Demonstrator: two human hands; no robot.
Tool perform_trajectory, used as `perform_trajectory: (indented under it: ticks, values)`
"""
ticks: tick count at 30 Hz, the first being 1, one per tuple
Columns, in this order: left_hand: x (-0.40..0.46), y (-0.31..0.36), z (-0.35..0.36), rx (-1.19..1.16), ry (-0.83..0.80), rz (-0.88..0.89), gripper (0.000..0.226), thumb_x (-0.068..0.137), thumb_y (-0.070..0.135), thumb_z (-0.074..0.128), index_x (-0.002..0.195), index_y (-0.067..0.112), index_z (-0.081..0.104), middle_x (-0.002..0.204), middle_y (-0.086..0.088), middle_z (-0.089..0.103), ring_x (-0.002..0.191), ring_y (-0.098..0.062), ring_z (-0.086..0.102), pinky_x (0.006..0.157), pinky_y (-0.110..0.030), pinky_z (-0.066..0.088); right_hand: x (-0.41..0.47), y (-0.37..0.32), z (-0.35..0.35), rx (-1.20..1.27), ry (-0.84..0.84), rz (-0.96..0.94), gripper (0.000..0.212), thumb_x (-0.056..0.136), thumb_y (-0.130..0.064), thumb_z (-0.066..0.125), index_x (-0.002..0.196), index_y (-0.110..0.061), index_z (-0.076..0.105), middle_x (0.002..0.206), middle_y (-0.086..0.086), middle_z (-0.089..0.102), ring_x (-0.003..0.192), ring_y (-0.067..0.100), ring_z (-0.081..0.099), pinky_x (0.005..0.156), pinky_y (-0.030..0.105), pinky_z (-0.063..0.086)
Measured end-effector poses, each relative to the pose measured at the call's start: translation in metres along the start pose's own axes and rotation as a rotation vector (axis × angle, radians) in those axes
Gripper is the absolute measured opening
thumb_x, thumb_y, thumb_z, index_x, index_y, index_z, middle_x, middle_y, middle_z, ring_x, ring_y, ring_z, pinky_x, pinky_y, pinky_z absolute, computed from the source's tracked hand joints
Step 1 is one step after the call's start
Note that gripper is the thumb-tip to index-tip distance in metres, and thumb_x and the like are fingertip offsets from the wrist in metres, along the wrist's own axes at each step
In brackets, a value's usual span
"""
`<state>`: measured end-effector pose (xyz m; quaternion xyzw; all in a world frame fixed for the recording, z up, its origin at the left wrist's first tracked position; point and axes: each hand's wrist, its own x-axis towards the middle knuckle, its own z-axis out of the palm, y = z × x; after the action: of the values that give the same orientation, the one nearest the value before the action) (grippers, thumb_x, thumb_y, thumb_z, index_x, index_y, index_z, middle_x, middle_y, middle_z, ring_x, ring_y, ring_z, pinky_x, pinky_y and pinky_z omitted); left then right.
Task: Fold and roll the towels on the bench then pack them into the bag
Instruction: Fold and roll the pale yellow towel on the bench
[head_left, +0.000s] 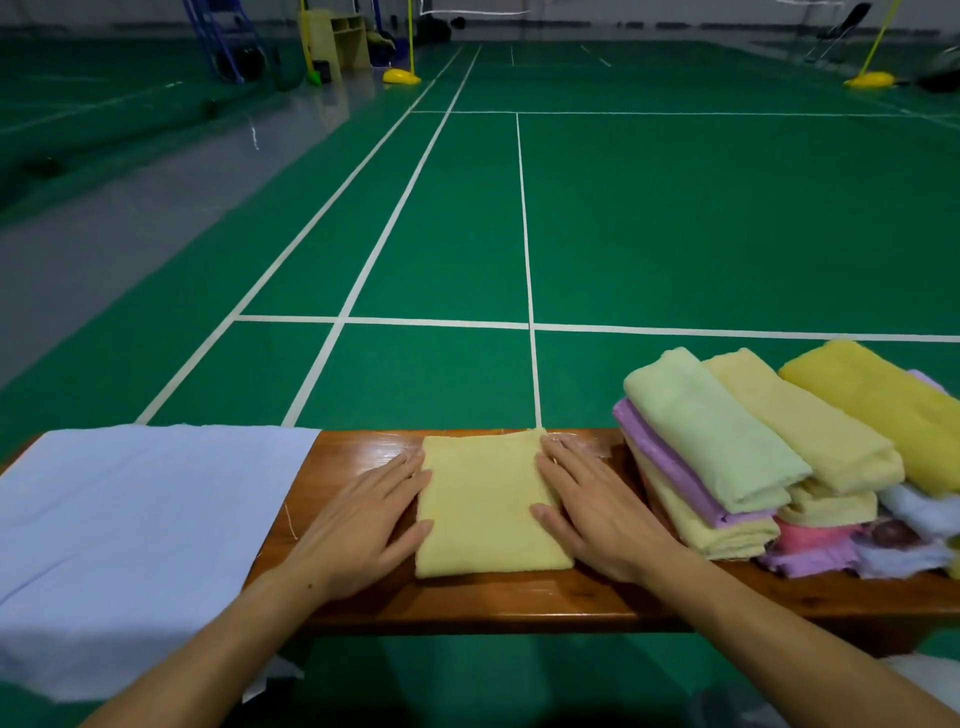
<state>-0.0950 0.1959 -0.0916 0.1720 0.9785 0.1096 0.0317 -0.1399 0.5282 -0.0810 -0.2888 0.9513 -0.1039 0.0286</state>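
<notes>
Both hands (left hand (363, 519), right hand (597, 514)) flatten folded yellow towel (488, 509).

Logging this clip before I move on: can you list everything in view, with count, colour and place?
folded towel: one, pale yellow, flat on the bench middle, between the hands
towel pile: several, green, yellow, purple, pink, white, bench right end
cloth: one, light blue, spread over the bench left end and hanging over the near edge
bench: one, brown wood, across the foreground
court floor: green with white lines, beyond the bench
net post bases: two, yellow, far court
left hand: flat, fingers touching the folded towel's left edge
right hand: flat, resting on its right edge
</notes>
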Motion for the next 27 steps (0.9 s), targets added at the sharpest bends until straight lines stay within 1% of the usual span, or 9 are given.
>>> perform_trajectory:
  ticks: [3, 5, 8, 10, 13, 19, 21, 24, 27]
  values:
    - [-0.011, 0.0, -0.008, -0.096, 0.063, 0.095, 0.057, 0.102, 0.072, 0.039, 0.151, 0.045, 0.05, 0.165, 0.026, 0.034, 0.154, 0.005, 0.023, 0.126, -0.04, 0.03, -0.013, 0.003, -0.005, 0.085, 0.037, -0.087, 0.064, 0.106, -0.067, 0.033, 0.158, -0.03, 0.039, 0.169, -0.011, 0.028, 0.156, 0.006, 0.021, 0.128, 0.037, 0.027]
    - [-0.014, 0.003, -0.013, -0.118, 0.065, 0.14, 0.05, 0.1, 0.072, 0.046, 0.141, 0.047, 0.06, 0.155, 0.029, 0.046, 0.148, 0.008, 0.032, 0.123, -0.038, 0.034, -0.019, 0.002, -0.005, 0.1, -0.004, -0.149, 0.063, 0.102, -0.073, 0.039, 0.151, -0.035, 0.044, 0.165, -0.015, 0.033, 0.151, 0.002, 0.028, 0.125, 0.032, 0.031]
    - [-0.016, 0.004, -0.015, -0.097, 0.012, 0.152, 0.054, 0.093, 0.079, 0.052, 0.137, 0.048, 0.059, 0.155, 0.031, 0.045, 0.148, 0.008, 0.031, 0.124, -0.036, 0.033, -0.024, 0.005, -0.002, 0.117, -0.036, -0.187, 0.063, 0.094, -0.08, 0.05, 0.142, -0.04, 0.046, 0.165, -0.017, 0.032, 0.152, 0.001, 0.026, 0.125, 0.03, 0.03]
    - [-0.015, 0.004, -0.016, -0.068, -0.021, 0.142, 0.061, 0.087, 0.083, 0.055, 0.139, 0.049, 0.053, 0.158, 0.031, 0.041, 0.148, 0.007, 0.03, 0.124, -0.033, 0.032, -0.025, 0.007, -0.001, 0.128, -0.037, -0.197, 0.061, 0.09, -0.077, 0.057, 0.137, -0.04, 0.045, 0.167, -0.018, 0.029, 0.153, 0.002, 0.025, 0.125, 0.03, 0.031]
    - [-0.011, 0.006, -0.017, -0.03, -0.039, 0.13, 0.067, 0.083, 0.078, 0.06, 0.141, 0.048, 0.044, 0.159, 0.027, 0.04, 0.147, 0.002, 0.033, 0.123, -0.028, 0.03, -0.025, 0.01, -0.001, 0.149, -0.047, -0.206, 0.059, 0.087, -0.072, 0.062, 0.133, -0.04, 0.044, 0.168, -0.019, 0.027, 0.155, 0.002, 0.023, 0.124, 0.029, 0.032]
    - [-0.009, 0.008, -0.017, 0.088, -0.042, 0.202, 0.046, 0.091, 0.067, 0.051, 0.132, 0.047, 0.053, 0.166, 0.021, 0.035, 0.153, -0.005, 0.032, 0.125, -0.032, 0.026, -0.021, 0.012, 0.002, 0.041, -0.026, -0.255, 0.054, 0.092, -0.057, 0.056, 0.14, -0.033, 0.052, 0.169, -0.013, 0.029, 0.158, 0.005, 0.02, 0.121, 0.026, 0.033]
    - [-0.008, 0.007, -0.014, 0.12, -0.013, 0.214, 0.042, 0.093, 0.063, 0.049, 0.129, 0.044, 0.06, 0.164, 0.018, 0.041, 0.152, -0.007, 0.037, 0.124, -0.033, 0.029, -0.02, 0.012, 0.006, 0.017, 0.028, -0.267, 0.047, 0.096, -0.05, 0.053, 0.136, -0.028, 0.059, 0.167, -0.008, 0.037, 0.156, 0.007, 0.027, 0.12, 0.03, 0.039]
    - [-0.006, 0.007, -0.014, 0.108, 0.071, 0.233, 0.034, 0.097, 0.056, 0.051, 0.118, 0.039, 0.07, 0.152, 0.016, 0.057, 0.143, -0.008, 0.049, 0.118, -0.034, 0.04, -0.019, 0.01, 0.01, 0.078, 0.115, -0.24, 0.037, 0.1, -0.046, 0.053, 0.126, -0.024, 0.067, 0.156, -0.006, 0.053, 0.15, 0.008, 0.039, 0.119, 0.035, 0.043]
    - [-0.005, 0.01, -0.02, -0.046, 0.11, 0.158, 0.037, 0.1, 0.053, 0.049, 0.124, 0.035, 0.071, 0.131, 0.019, 0.07, 0.123, -0.003, 0.061, 0.106, -0.03, 0.05, -0.018, 0.009, 0.01, 0.24, 0.169, -0.148, 0.035, 0.102, -0.047, 0.051, 0.124, -0.025, 0.069, 0.14, -0.011, 0.061, 0.138, 0.002, 0.045, 0.115, 0.031, 0.044]
